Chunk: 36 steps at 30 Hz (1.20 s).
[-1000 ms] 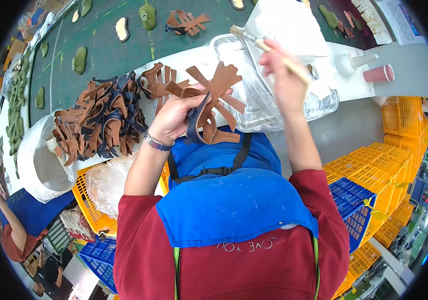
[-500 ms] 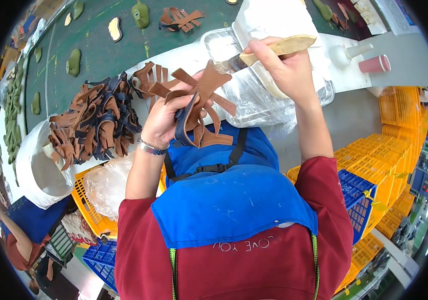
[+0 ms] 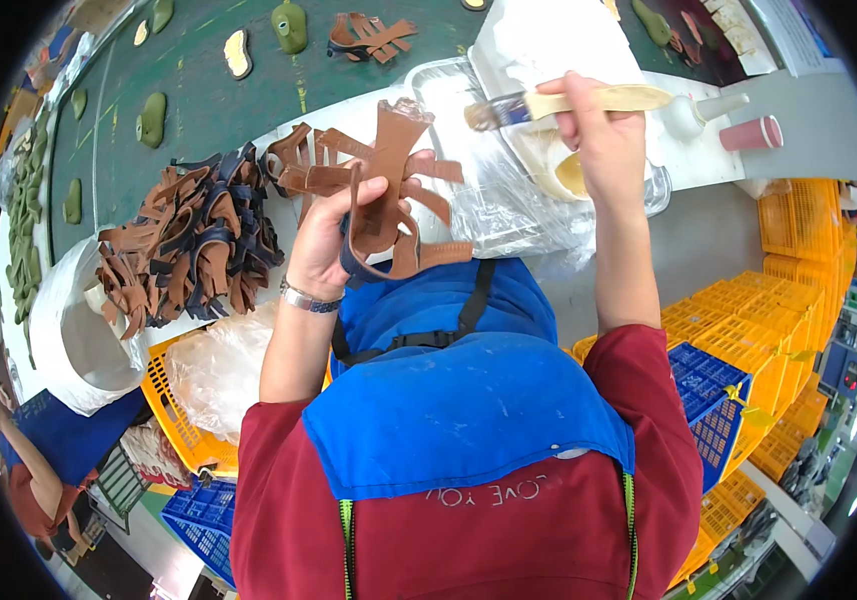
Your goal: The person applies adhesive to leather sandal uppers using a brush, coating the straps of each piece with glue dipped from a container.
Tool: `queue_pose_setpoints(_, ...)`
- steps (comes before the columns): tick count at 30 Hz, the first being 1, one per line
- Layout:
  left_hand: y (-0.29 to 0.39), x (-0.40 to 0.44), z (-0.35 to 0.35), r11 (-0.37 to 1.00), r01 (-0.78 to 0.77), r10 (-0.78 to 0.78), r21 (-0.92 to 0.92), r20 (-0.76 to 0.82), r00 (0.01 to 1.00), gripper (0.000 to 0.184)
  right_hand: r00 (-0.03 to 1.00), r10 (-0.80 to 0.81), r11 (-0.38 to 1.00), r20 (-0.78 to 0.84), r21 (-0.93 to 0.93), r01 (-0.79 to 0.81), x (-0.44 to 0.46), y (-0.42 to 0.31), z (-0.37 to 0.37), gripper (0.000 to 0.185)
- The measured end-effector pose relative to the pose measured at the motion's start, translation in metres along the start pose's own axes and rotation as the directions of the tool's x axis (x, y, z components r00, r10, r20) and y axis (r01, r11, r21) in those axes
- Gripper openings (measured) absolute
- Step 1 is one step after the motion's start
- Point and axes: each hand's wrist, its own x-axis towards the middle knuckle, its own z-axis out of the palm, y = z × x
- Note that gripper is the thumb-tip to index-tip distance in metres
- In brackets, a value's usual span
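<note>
My left hand (image 3: 326, 240) grips a brown leather sandal upper (image 3: 380, 215) with several straps spread out and a wet-looking tip at the top. In my right hand (image 3: 598, 140) is a brush with a pale wooden handle (image 3: 633, 97); its bristles (image 3: 481, 116) point left, apart from the leather. Under the brush lies a plastic-covered tray (image 3: 493, 205), with a round container (image 3: 560, 172) holding something yellowish beside my right wrist. Another brown upper (image 3: 293, 160) rests just left of the held one, next to a big pile of brown and navy uppers (image 3: 198, 235).
Green shoe lasts (image 3: 290, 28) and a strap upper (image 3: 370, 38) lie on the green surface (image 3: 198, 90). A white bottle (image 3: 686, 118) and red cup (image 3: 751, 134) are at right. Yellow crates (image 3: 738, 320) stand lower right. A co-worker's arm (image 3: 33, 460) shows at far left.
The brush came down to the upper's tip, then moved back right, off it. My left hand has turned the upper more upright, and its tip now looks wet.
</note>
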Motion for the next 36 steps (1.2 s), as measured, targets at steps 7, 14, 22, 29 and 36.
queue_pose_setpoints(7,-0.009,0.006,-0.017,0.998,0.037,-0.035,-0.057,0.024,0.999,0.036,0.989,0.142,0.953,-0.031,0.276,-0.128,-0.013,0.012,0.006,0.023)
queue_pose_setpoints(14,-0.012,0.001,-0.007,0.998,-0.047,0.046,0.041,0.045,0.998,0.038,1.0,-0.015,1.0,-0.027,0.014,0.015,-0.02,0.013,0.021,0.019)
queue_pose_setpoints(22,-0.012,-0.001,-0.004,0.996,-0.047,0.053,-0.079,0.079,0.995,0.038,0.995,-0.097,0.987,-0.003,-0.128,0.096,-0.015,0.014,0.019,0.017)
queue_pose_setpoints(29,-0.009,-0.001,-0.017,1.0,-0.006,0.006,0.0,-0.008,1.0,0.035,0.999,-0.03,0.998,-0.026,0.046,0.031,-0.022,-0.003,0.019,0.017)
queue_pose_setpoints(36,-0.009,-0.003,-0.004,0.997,-0.068,0.064,-0.03,-0.098,0.993,0.035,1.0,0.001,0.998,0.027,-0.058,0.0,-0.033,0.015,0.025,0.012)
